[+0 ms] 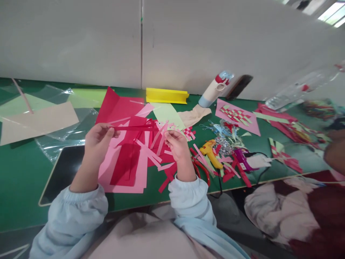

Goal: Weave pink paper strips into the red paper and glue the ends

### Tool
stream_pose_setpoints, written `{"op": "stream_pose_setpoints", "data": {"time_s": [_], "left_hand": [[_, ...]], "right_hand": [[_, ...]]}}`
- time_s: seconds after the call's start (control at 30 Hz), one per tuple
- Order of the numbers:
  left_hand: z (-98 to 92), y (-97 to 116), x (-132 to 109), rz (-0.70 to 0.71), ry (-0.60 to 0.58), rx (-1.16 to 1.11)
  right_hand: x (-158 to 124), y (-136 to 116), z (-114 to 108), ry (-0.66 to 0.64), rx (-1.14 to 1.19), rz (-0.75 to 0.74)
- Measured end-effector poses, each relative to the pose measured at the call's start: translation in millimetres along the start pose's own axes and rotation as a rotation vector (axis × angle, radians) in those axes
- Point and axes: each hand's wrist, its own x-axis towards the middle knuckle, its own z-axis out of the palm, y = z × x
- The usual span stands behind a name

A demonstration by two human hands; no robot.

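Head view. Noted a dark-red paper strip (pixel 129 128), stretched from the left hand (pixel 98 142) toward the right hand (pixel 176 142), above overlapping paper on the green table (pixel 24 194). Recorded as thin, nearly straight and close to level; hard to separate at its right part from the similar red behind.

Left grip: seen pinching the strip's left end between thumb and fingers. Right grip: thumb and fingertips drawn close together beside pink strips (pixel 148 153), near the strip's right end. Cannot tell anything caught there, fingertips being too small against the clutter.

Below: logged pink sheets (pixel 105 183) with a dark-red sheet (pixel 122 169) on top, lower edges short of the table's front edge. Found a narrow green band between. Behind: marked a yellow folded piece (pixel 166 96) near the wall panel (pixel 188 43).

Room at left: limited near the forearm by a black tablet (pixel 64 172) and clear plastic (pixel 88 117); bare green farther out, at the front left. Room at right: crowded with paper scraps and a yellow glue gun (pixel 211 153), just past the right wrist.
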Motion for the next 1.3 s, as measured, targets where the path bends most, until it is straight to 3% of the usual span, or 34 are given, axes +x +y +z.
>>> {"op": "stream_pose_setpoints", "data": {"time_s": [0.43, 0.7, 1.3], "left_hand": [[1.3, -1.5, -0.8, 0.011, -0.008, -0.024], [3.1, -8.3, 3.0, 0.086, 0.047, -0.106], [2.5, -6.6, 1.5, 0.108, 0.033, -0.055]], "right_hand": [[4.4, -2.2, 7.7, -0.025, 0.056, -0.017], [-2.9, -13.0, 11.9, -0.021, 0.128, 0.028], [1.6, -16.9, 13.0, 0.041, 0.075, 0.007]]}}
